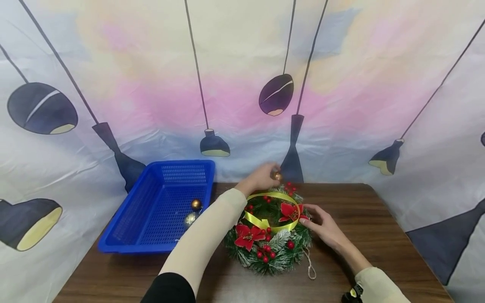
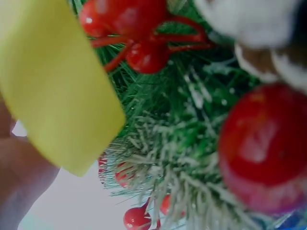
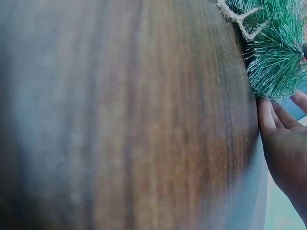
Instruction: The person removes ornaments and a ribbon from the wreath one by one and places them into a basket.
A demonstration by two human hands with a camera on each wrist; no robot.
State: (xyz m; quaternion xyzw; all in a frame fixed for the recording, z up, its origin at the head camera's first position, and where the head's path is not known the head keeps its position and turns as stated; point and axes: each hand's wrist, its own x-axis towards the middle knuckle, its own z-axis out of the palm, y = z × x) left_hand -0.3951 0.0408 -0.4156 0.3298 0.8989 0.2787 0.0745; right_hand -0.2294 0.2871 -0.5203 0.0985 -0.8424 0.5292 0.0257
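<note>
A green wreath with frosted needles, red berries and red poinsettias lies on the table. A loop of yellow ribbon rests over it, large at the left of the left wrist view as a yellow strip. My left hand reaches across to the wreath's far side and holds a small gold ball ornament in its fingertips. At the wreath's right edge, my right hand grips it between thumb and fingers beside a poinsettia; the right wrist view shows those fingers against the needles.
A blue perforated basket stands left of the wreath, holding a gold ball and a paler ball, partly behind my left sleeve. A twine loop hangs from the wreath onto the brown table. A printed cloth backs the table.
</note>
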